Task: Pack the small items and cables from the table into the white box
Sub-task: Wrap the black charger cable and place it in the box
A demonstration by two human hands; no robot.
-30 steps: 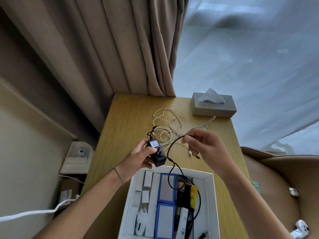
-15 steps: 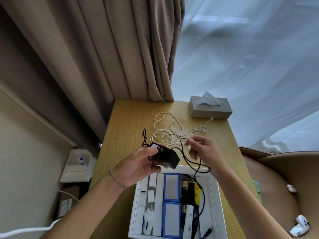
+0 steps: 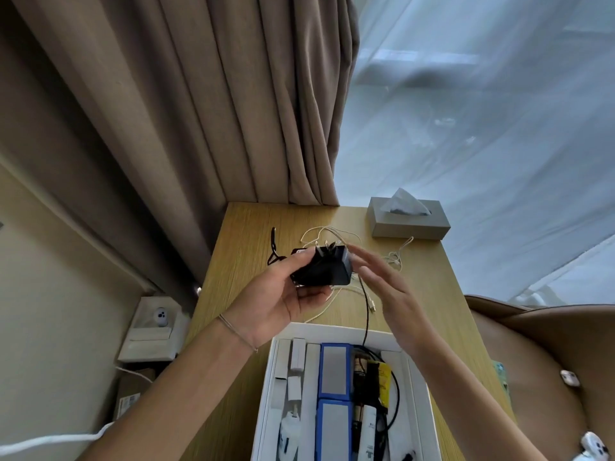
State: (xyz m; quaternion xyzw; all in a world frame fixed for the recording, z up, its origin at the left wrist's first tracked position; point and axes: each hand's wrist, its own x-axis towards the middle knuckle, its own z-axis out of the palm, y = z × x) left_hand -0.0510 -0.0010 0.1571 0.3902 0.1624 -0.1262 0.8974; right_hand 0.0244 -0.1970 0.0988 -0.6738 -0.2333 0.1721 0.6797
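Observation:
My left hand (image 3: 279,297) grips a black power adapter (image 3: 327,269) above the wooden table (image 3: 246,261), prongs pointing up. Its black cable (image 3: 367,314) hangs down into the white box (image 3: 419,384) at the near edge. My right hand (image 3: 389,291) is flat with fingers spread, just right of the adapter, holding nothing. A tangle of white cables (image 3: 329,234) lies on the table behind the hands. The box holds blue-edged packs (image 3: 334,371), white pieces and dark items.
A grey tissue box (image 3: 409,219) stands at the table's far right corner. Brown curtains (image 3: 199,94) hang behind the table. A brown armchair (image 3: 549,344) sits to the right with small white items on it. A white box with a small device (image 3: 156,327) lies on the floor left.
My left hand raised the adapter and turned it, prongs up. My right hand let go of the black cable and spread flat beside the adapter.

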